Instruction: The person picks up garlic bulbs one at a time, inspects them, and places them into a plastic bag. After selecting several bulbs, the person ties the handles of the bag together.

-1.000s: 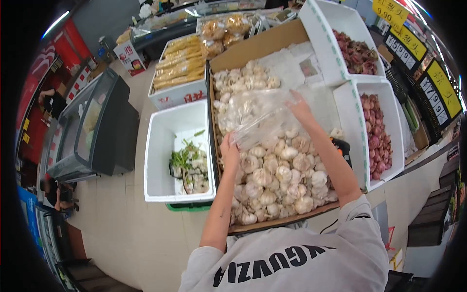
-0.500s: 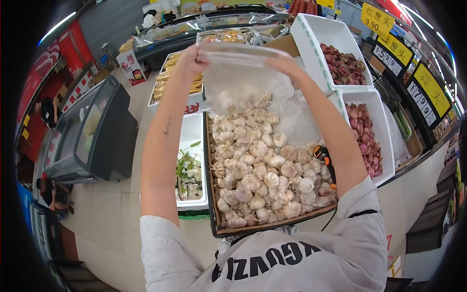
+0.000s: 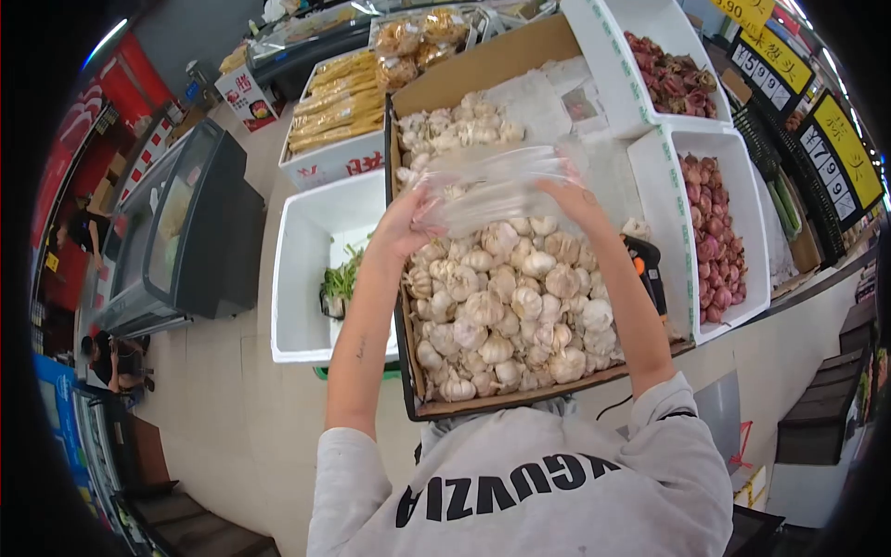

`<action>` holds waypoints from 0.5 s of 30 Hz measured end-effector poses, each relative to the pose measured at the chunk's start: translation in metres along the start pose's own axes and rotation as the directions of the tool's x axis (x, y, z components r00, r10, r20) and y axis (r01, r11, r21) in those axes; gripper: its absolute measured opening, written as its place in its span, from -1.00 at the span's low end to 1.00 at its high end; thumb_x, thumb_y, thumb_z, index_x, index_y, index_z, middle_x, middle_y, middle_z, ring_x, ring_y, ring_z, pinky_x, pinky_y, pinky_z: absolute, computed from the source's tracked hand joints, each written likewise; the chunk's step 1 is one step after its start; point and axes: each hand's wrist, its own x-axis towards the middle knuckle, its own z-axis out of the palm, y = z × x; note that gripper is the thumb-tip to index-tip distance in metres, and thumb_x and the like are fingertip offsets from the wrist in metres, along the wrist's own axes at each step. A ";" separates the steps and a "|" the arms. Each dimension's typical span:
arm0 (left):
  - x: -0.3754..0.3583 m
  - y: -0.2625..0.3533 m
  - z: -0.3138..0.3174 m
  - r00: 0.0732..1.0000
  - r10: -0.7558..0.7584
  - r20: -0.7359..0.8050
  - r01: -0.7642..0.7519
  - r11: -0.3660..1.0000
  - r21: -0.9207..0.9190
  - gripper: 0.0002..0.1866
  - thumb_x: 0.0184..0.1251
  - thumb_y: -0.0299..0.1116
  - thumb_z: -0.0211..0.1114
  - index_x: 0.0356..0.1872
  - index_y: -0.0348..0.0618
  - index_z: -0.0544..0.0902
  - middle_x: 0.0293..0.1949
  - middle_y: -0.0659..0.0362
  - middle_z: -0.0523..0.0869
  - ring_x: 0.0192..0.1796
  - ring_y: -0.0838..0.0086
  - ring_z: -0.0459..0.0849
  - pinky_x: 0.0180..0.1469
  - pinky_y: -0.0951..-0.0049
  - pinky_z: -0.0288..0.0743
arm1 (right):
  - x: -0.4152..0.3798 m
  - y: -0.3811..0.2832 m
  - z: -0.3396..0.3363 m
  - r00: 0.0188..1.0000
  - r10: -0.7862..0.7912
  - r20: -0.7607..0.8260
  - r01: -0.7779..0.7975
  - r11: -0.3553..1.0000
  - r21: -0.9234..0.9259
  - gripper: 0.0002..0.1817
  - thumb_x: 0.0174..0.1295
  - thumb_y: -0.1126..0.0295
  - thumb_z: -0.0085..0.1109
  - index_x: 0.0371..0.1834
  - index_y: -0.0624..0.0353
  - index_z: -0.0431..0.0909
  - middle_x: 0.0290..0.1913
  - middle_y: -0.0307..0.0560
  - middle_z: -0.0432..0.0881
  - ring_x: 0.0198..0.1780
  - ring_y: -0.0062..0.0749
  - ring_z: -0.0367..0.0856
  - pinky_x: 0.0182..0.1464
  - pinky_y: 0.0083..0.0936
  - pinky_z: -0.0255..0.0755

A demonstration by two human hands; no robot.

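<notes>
A clear plastic bag (image 3: 492, 186) is stretched sideways between my two hands above the garlic. My left hand (image 3: 406, 221) is closed on the bag's left end. At the other end, my right hand (image 3: 577, 193) grips it, with fingers partly hidden behind the film. Under the bag lies a heap of pale garlic bulbs (image 3: 501, 316) in a dark-edged tray (image 3: 548, 397). Beside my right forearm, a black and orange tool (image 3: 647, 269) rests at the tray's right side, partly covered by the arm.
White foam boxes hold red shallots (image 3: 713, 241) and darker red bulbs (image 3: 673, 79) on the right. Left of the garlic stands a foam box (image 3: 290, 278) with green stalks (image 3: 343, 278). Packets of yellow sticks (image 3: 339, 111) lie behind it. Price signs (image 3: 835, 167) stand far right.
Both hands have come down and nearer to my body with the plastic bag, from above the tray's far end to over its middle. The view has tilted, showing more of the tray's back.
</notes>
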 end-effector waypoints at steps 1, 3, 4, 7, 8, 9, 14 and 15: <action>-0.003 -0.009 0.000 0.998 -0.014 0.065 0.014 1.000 0.004 -0.75 0.26 -0.24 -0.21 -0.21 -0.09 0.40 -0.82 0.42 0.15 -0.78 0.71 0.09 -0.68 0.71 0.11 | -0.005 0.008 0.000 0.996 0.072 0.056 -0.077 0.992 0.097 -0.24 -0.10 0.18 0.09 0.15 0.28 -0.02 0.05 0.10 0.23 0.07 -0.33 0.22 0.07 -0.54 0.07; -0.008 -0.026 -0.004 0.985 0.007 0.174 -0.013 0.999 0.037 -0.74 0.24 -0.25 -0.16 -0.17 -0.13 0.40 -0.83 0.44 0.12 -0.76 0.73 0.10 -0.67 0.75 0.09 | -0.013 0.021 0.000 0.983 0.143 0.114 -0.163 0.967 0.195 -0.23 -0.11 0.16 0.08 0.14 0.30 -0.03 0.07 0.12 0.20 0.08 -0.25 0.21 0.07 -0.49 0.07; -0.008 -0.034 -0.006 0.985 0.000 0.170 -0.007 0.999 0.038 -0.74 0.24 -0.25 -0.16 -0.17 -0.13 0.40 -0.83 0.44 0.12 -0.76 0.73 0.10 -0.67 0.75 0.09 | -0.018 0.027 -0.001 0.980 0.171 0.106 -0.186 0.970 0.154 -0.27 -0.08 0.22 0.06 0.14 0.31 -0.02 0.07 0.11 0.21 0.04 -0.28 0.24 0.05 -0.50 0.11; -0.009 -0.055 -0.014 0.966 0.194 0.172 -0.220 0.964 0.151 -0.75 0.18 -0.40 -0.07 -0.12 -0.21 0.39 -0.80 0.45 0.16 -0.75 0.78 0.09 -0.71 0.78 -0.06 | -0.043 0.019 0.000 0.991 0.136 -0.010 -0.129 0.957 0.261 -0.39 -0.04 0.34 0.02 0.10 0.31 0.06 0.02 0.08 0.26 -0.03 -0.36 0.31 -0.02 -0.54 0.17; -0.009 -0.063 -0.018 0.970 0.180 0.161 -0.204 0.969 0.142 -0.75 0.18 -0.40 -0.07 -0.12 -0.21 0.39 -0.80 0.45 0.16 -0.75 0.78 0.09 -0.71 0.78 -0.06 | -0.058 0.008 0.001 0.989 0.081 -0.127 -0.025 0.919 0.394 -0.46 -0.02 0.41 0.00 0.07 0.30 0.11 -0.02 0.07 0.31 -0.07 -0.40 0.34 -0.06 -0.58 0.21; -0.013 -0.069 -0.018 0.966 0.230 0.119 -0.248 0.955 0.163 -0.73 0.13 -0.45 -0.03 -0.11 -0.21 0.38 -0.78 0.44 0.23 -0.74 0.79 0.11 -0.71 0.78 -0.08 | -0.074 -0.001 0.004 0.989 0.099 -0.110 -0.049 0.920 0.389 -0.46 -0.02 0.41 0.00 0.07 0.30 0.11 -0.02 0.07 0.31 -0.07 -0.40 0.34 -0.06 -0.58 0.21; -0.027 -0.085 -0.034 0.957 0.288 0.031 -0.287 0.928 0.238 -0.67 0.01 -0.52 0.09 -0.11 -0.20 0.40 -0.56 0.37 0.45 -0.65 0.82 0.21 -0.64 0.80 0.00 | -0.154 -0.018 0.029 0.986 0.103 -0.134 -0.063 0.959 0.276 -0.74 -0.02 0.53 -0.03 -0.20 0.30 0.37 -0.23 -0.16 0.44 -0.16 -0.54 0.39 -0.12 -0.64 0.26; -0.026 -0.084 -0.041 0.958 0.274 0.083 -0.286 0.931 0.226 -0.70 0.03 -0.48 0.11 -0.14 -0.18 0.43 -0.57 0.40 0.43 -0.63 0.82 0.21 -0.61 0.80 0.00 | -0.161 -0.025 0.034 0.995 0.092 0.031 -0.096 0.971 0.217 -0.78 -0.05 0.54 -0.01 -0.26 0.26 0.41 -0.23 -0.12 0.43 -0.18 -0.47 0.40 -0.14 -0.59 0.27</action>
